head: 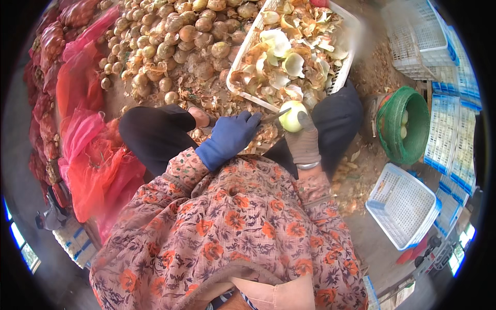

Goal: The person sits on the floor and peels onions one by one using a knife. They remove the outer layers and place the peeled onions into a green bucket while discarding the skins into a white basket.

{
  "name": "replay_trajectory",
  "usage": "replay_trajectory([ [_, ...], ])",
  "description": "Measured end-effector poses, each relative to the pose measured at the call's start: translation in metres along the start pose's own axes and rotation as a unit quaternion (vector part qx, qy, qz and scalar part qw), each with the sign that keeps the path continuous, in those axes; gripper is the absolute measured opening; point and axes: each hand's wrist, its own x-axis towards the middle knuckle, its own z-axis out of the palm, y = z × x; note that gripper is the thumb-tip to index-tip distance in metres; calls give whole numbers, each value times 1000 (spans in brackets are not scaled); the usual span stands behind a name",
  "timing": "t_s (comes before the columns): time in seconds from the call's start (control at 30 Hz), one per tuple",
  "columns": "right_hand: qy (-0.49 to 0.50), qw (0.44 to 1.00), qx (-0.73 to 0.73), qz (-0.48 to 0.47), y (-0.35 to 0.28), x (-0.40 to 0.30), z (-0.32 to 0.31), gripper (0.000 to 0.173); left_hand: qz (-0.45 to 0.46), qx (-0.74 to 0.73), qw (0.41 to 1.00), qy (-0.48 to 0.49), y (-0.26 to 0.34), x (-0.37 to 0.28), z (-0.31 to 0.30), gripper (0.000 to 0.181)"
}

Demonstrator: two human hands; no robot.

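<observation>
My left hand (232,135), in a blue glove, is closed around a knife (275,116). The knife's thin dark blade reaches right to a peeled, pale green-white onion (293,116), its tip against the onion's front. The knife's handle is mostly hidden by the glove. In a grey-brown glove, my right hand (304,143) grips that onion from below and the right. A silvery band circles the right wrist. Just beyond the hands, between my knees, stands a white plastic crate (252,98) heaped with onion skins (279,73), some brown and papery, others pale and curved.
Unpeeled onions (188,33) lie piled on the floor ahead and left. Red mesh sacks (97,162) spread at the left. To the right are a bucket with green netting (403,124) holding pale onions, a white basket (403,207), and stacked white and blue crates (445,131).
</observation>
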Motion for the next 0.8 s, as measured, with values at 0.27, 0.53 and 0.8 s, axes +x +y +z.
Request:
replay_trajectory([
  [0.27,40,998,-46,11,10,1,-10,47,-96,30,994,-30,-8,11,16,37],
  [0.53,49,996,-79,-4,3,1,-1,50,1,-23,999,-24,9,4,-12,34],
  [0.8,32,995,-91,16,5,2,-6,51,-93,-81,992,17,-23,17,15,28],
])
